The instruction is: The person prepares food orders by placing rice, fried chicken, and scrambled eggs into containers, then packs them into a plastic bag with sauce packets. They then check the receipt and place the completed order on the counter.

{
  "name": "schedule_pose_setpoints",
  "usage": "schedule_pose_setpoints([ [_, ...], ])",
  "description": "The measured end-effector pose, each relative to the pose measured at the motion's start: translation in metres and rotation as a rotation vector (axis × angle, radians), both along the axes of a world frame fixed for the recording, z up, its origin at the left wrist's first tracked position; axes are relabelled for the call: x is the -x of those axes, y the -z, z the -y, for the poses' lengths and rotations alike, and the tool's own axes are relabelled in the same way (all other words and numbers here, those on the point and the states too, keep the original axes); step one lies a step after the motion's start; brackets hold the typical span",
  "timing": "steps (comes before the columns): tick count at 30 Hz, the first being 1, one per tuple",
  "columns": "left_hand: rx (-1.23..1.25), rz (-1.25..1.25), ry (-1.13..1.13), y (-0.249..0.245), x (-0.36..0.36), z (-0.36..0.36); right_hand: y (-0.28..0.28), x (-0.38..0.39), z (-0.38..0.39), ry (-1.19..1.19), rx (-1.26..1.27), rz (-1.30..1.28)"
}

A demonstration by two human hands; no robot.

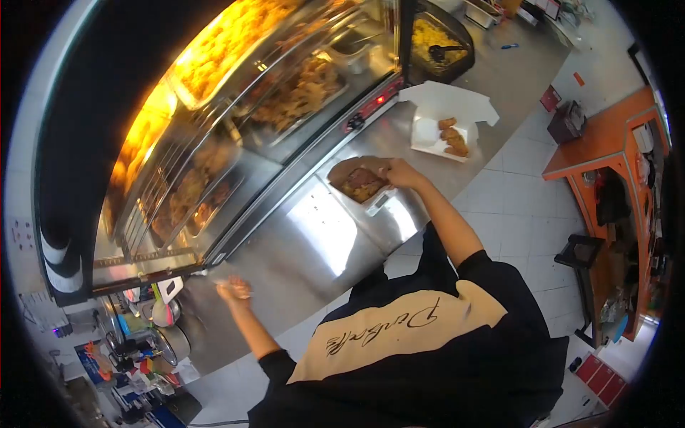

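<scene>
The right hand [401, 173] reaches to an open box of fried food [362, 184] on the steel counter [335, 242], just in front of the heated display case [242, 107]. Its fingers bend over the box's near rim, touching it, but whether they pinch anything cannot be told. The left hand [234, 289] lies loosely curled on the counter by the case's lower end, its hold unclear. A second open box [448, 128] sits further along the case.

Black short-sleeved shirt [499, 335]; cream chest panel [399, 321], black cursive lettering [382, 329], apparently brand name, unreadable upside-down.
</scene>
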State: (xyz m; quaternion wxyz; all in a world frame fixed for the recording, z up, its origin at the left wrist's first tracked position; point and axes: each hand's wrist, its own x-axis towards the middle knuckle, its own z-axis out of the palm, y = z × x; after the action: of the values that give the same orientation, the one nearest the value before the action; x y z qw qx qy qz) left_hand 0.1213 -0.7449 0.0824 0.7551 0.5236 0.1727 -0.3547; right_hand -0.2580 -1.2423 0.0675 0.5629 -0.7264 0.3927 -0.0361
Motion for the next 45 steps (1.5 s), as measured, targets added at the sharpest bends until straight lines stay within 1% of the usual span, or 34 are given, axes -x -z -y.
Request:
schedule_pose_setpoints([
  [1,0.096,-0.198,-0.168,-0.014,0.070,0.052,-0.007,0.009,0.004,0.000,-0.114,0.065],
  [3,0.303,-0.137,0.243,-0.013,0.145,0.111,-0.012,0.040,0.007,0.033,-0.200,0.209],
  [4,0.200,-0.003,0.218,-0.030,0.188,0.158,-0.018,0.059,0.007,0.139,-0.268,0.227],
  [5,0.096,0.125,0.185,-0.061,0.232,0.214,-0.033,0.088,0.012,0.090,-0.202,0.158],
  [7,-0.062,0.345,0.202,-0.122,0.302,0.308,-0.055,0.151,0.021,0.072,0.102,0.255],
  [9,-0.060,0.779,0.300,-0.160,0.346,0.388,-0.082,0.224,0.044,0.101,-0.096,0.150],
  [10,-0.065,0.813,0.397,-0.190,0.367,0.417,-0.080,0.259,0.057,0.179,-0.242,0.145],
  [11,-0.064,0.983,0.510,-0.209,0.378,0.439,-0.081,0.291,0.070,0.253,-0.382,0.131],
  [12,-0.038,1.046,0.593,-0.230,0.392,0.457,-0.093,0.315,0.084,0.354,-0.422,0.074],
  [13,0.094,1.044,0.641,-0.249,0.405,0.472,-0.104,0.335,0.101,0.454,-0.455,0.016],
  [14,0.234,0.985,0.686,-0.264,0.420,0.485,-0.100,0.353,0.120,0.480,-0.388,-0.003],
  [15,0.270,0.958,0.706,-0.272,0.431,0.494,-0.088,0.368,0.139,0.510,-0.322,-0.014],
  [16,0.309,0.935,0.730,-0.278,0.440,0.503,-0.072,0.380,0.160,0.543,-0.255,-0.017],
  [19,0.373,1.033,0.757,-0.287,0.458,0.519,-0.007,0.392,0.241,0.692,-0.110,-0.019],
  [21,0.384,1.034,0.791,-0.292,0.463,0.526,0.062,0.398,0.296,0.596,0.097,-0.014],
  [22,0.388,1.032,0.810,-0.294,0.464,0.528,0.078,0.398,0.312,0.547,0.197,-0.015],
  [23,0.383,1.028,0.811,-0.296,0.465,0.530,0.058,0.389,0.310,0.697,0.159,-0.007],
  [24,0.377,1.024,0.811,-0.298,0.465,0.533,0.011,0.365,0.294,0.846,0.119,0.000],
  [25,0.371,1.021,0.809,-0.300,0.464,0.535,-0.018,0.343,0.280,0.992,0.078,0.008],
  [27,0.383,0.984,0.809,-0.302,0.460,0.538,0.011,0.337,0.255,1.106,0.360,0.136],
  [29,0.392,0.966,0.812,-0.304,0.455,0.542,-0.006,0.308,0.205,0.882,0.087,0.090],
  [31,0.405,0.968,0.810,-0.305,0.451,0.550,-0.001,0.283,0.169,0.339,-0.146,-0.009],
  [33,0.409,0.954,0.830,-0.305,0.447,0.557,0.051,0.256,0.150,0.078,0.005,0.046],
  [34,0.407,0.945,0.834,-0.304,0.446,0.560,0.000,0.227,0.142,0.142,-0.272,-0.132],
  [35,0.400,0.933,0.833,-0.303,0.446,0.562,0.035,0.228,0.145,0.121,-0.079,-0.022],
  [36,0.392,0.925,0.829,-0.302,0.444,0.564,0.097,0.228,0.151,0.096,0.115,0.093],
  [37,0.387,0.923,0.822,-0.302,0.442,0.568,0.130,0.229,0.163,0.067,0.313,0.214],
  [38,0.395,0.916,0.831,-0.303,0.440,0.571,0.125,0.233,0.181,0.104,0.277,0.121],
  [40,0.411,0.899,0.853,-0.304,0.436,0.578,0.092,0.242,0.221,0.177,0.204,-0.068],
  [42,0.380,0.906,0.830,-0.304,0.434,0.590,0.003,0.245,0.244,0.149,0.352,-0.199],
  [43,0.365,0.911,0.813,-0.305,0.434,0.598,-0.019,0.259,0.266,-0.037,0.175,-0.219],
  [45,0.343,0.889,0.802,-0.305,0.432,0.614,-0.109,0.270,0.306,-0.221,-0.248,-0.216],
])
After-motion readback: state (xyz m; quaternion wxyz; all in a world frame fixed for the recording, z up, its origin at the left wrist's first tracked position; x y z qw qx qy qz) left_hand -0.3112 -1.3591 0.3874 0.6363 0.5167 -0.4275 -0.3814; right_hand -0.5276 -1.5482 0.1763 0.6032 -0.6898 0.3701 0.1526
